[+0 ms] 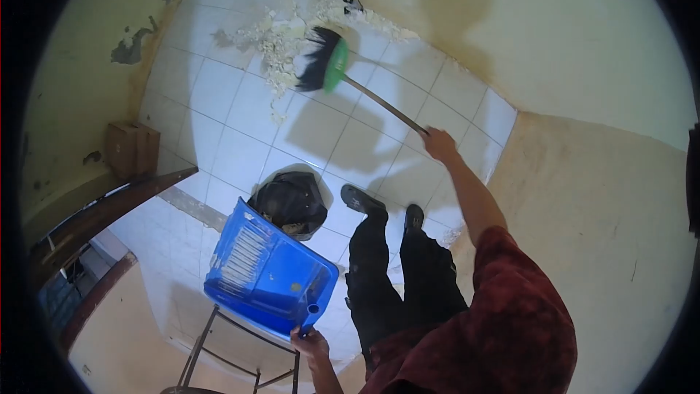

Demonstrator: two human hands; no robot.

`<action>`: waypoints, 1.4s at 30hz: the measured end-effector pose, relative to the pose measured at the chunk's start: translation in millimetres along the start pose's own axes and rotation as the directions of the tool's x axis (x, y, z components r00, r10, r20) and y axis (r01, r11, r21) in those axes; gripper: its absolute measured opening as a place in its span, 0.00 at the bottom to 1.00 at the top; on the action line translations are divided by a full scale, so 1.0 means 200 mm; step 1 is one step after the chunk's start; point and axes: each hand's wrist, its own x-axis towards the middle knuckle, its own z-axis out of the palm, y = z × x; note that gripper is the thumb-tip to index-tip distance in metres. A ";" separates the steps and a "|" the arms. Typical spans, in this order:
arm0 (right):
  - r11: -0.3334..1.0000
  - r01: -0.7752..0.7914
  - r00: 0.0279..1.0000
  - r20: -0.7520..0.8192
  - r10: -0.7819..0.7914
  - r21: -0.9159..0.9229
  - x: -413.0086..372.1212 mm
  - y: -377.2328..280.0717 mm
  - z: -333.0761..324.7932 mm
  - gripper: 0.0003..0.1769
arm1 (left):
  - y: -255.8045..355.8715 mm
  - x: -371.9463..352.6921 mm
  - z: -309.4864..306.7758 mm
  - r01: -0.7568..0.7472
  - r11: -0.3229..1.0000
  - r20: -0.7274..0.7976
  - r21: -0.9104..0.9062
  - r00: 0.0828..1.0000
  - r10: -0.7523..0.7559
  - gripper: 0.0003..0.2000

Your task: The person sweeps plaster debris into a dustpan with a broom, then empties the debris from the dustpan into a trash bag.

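My right hand (440, 143) is stretched forward and grips the end of a long broom handle (386, 107). The broom's green head with black bristles (324, 60) rests at the edge of a pile of pale plaster debris (281, 33) in the far corner of the white tiled floor. My left hand (309, 341) holds a large blue dustpan (268, 271) by its handle, low at my left side, its mouth tilted upward. My legs in black trousers and dark shoes stand between the two.
A black plastic bag (292, 203) lies on the tiles just beyond the dustpan. A cardboard box (132, 148) sits by the left wall beside an open wooden door (109, 208). A metal stool frame (233, 354) stands under the dustpan. Peeling walls close the corner.
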 end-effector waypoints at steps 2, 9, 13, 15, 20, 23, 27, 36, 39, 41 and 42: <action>0.973 0.140 0.989 -0.027 -0.147 -0.185 -0.17 0.44 0.01 0.17 | -0.03 0.02 0.01 -0.025 1.000 0.005 0.004 1.000 0.025 0.06; 0.874 -0.439 0.895 -0.011 0.446 -0.210 -0.81 1.22 -0.28 0.21 | -0.17 0.08 0.00 -0.010 0.990 0.000 -0.140 1.000 0.010 0.07; 0.758 -0.589 0.786 0.019 0.617 -0.279 -0.92 1.37 -0.53 0.23 | -0.20 -0.05 0.05 0.011 0.992 0.074 -0.126 0.997 -0.001 0.06; 0.757 -0.572 0.791 0.030 0.611 -0.316 -0.88 1.52 -0.56 0.23 | -0.23 -0.08 0.03 -0.031 0.992 0.099 -0.119 0.994 0.043 0.05; 0.790 -0.431 0.846 0.110 0.522 -0.436 -0.42 1.86 -0.67 0.22 | -0.44 -0.45 0.53 -0.167 0.985 -0.072 -0.036 0.984 0.164 0.07; 0.830 -0.349 0.866 0.187 0.463 -0.435 -0.26 2.01 -0.82 0.21 | -0.59 -0.55 0.71 -0.148 0.982 -0.071 -0.120 0.988 0.140 0.08; 0.880 -0.203 0.915 0.236 0.327 -0.429 -0.02 2.19 -1.09 0.19 | -0.71 -0.68 0.92 -0.054 0.995 -0.074 -0.082 0.996 0.048 0.07; 0.921 -0.018 0.964 0.237 0.119 -0.389 0.53 1.78 -0.91 0.21 | -0.81 -0.86 1.23 -0.007 1.000 -0.173 -0.018 0.985 0.004 0.07; 0.908 0.126 0.981 0.188 -0.053 -0.399 0.92 1.56 -0.80 0.23 | -0.84 -0.90 1.33 -0.024 0.996 -0.164 -0.090 0.986 0.009 0.04; 0.902 0.215 0.972 0.173 -0.160 -0.374 1.16 1.26 -0.85 0.21 | -0.81 -0.91 1.27 -0.045 0.990 -0.164 -0.130 0.986 0.024 0.03; 0.884 0.250 0.965 0.177 -0.193 -0.395 1.27 1.04 -0.92 0.20 | -0.80 -0.89 1.25 -0.057 0.988 -0.154 -0.147 0.988 0.034 0.03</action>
